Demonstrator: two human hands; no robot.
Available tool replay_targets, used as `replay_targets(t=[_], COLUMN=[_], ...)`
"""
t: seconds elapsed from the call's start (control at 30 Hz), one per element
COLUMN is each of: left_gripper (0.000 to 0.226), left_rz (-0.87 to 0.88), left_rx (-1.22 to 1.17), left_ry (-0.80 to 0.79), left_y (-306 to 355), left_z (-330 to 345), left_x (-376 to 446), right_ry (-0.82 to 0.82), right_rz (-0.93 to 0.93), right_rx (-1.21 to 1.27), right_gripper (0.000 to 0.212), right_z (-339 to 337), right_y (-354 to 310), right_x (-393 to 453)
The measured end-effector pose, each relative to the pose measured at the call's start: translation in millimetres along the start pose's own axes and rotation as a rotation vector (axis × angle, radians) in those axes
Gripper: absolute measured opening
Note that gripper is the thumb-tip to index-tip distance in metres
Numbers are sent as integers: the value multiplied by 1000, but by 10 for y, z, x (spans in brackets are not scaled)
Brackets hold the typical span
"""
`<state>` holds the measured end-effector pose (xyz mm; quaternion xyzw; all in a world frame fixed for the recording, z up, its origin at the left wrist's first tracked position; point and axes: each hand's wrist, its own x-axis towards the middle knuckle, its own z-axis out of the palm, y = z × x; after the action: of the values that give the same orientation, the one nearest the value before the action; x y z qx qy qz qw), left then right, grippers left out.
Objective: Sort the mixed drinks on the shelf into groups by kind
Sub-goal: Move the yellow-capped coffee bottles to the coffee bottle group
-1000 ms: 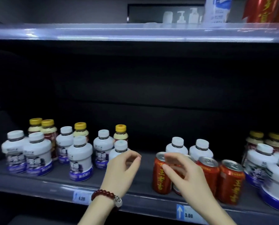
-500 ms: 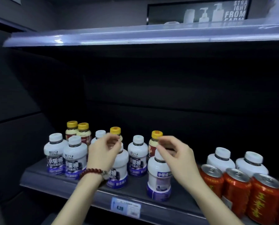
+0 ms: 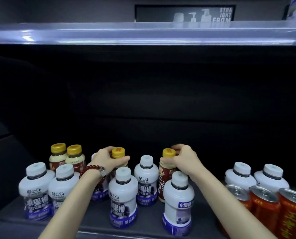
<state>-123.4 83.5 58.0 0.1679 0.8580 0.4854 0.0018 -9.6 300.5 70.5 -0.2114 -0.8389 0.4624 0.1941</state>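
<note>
On the dark shelf [image 3: 205, 209] stand several white juice bottles [image 3: 123, 197] with purple labels, and brown coffee bottles with yellow caps. My left hand [image 3: 107, 161], with a red bead bracelet on the wrist, is wrapped around the neck of one yellow-capped coffee bottle [image 3: 118, 152] in the back row. My right hand [image 3: 183, 159] grips the neck of a second coffee bottle [image 3: 166, 171] to the right of it. Two more coffee bottles [image 3: 66, 156] stand at the back left. Red cans [image 3: 264, 207] are grouped at the right front.
Two white juice bottles [image 3: 254, 176] stand behind the red cans. A lit upper shelf edge [image 3: 143, 33] runs overhead. The shelf's back wall is dark. There is a gap of bare shelf between the middle bottles and the cans.
The view shifted left, away from the cans. Both hands reached back over the white bottles and closed on the two yellow-capped coffee bottles.
</note>
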Motion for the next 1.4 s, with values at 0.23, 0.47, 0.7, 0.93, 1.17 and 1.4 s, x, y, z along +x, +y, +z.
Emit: replay_targets(t=[0.23,0.47,0.7,0.93,1.17,1.4], left_gripper=[21,27,35,29,40,32], left_rz=[85,295,523,680,676,657], left_rx=[-69,-198,-348,-633,-751,-723], left_ry=[101,313,436,191,-56,-316], left_y=[-39,418,1236,1948,2442,2864], left_z=[41,-11,123,595,1553,2577], left_x=[-71,-391,-916,-1488,-1958,-2361], right_ry=[5,175,334,440,558,699], right_rz=[-36,-204,-417,-520,-438,-243], right_rx=[29,142,237,278,187,133], right_gripper=[29,27,26,23,18,21], right_z=[0,-272,-1008,-1920,-2848,-3729], right_y=[128,111,-138,-76,485,1309], right_x=[17,-158,-507,-1118,-1757,-2172])
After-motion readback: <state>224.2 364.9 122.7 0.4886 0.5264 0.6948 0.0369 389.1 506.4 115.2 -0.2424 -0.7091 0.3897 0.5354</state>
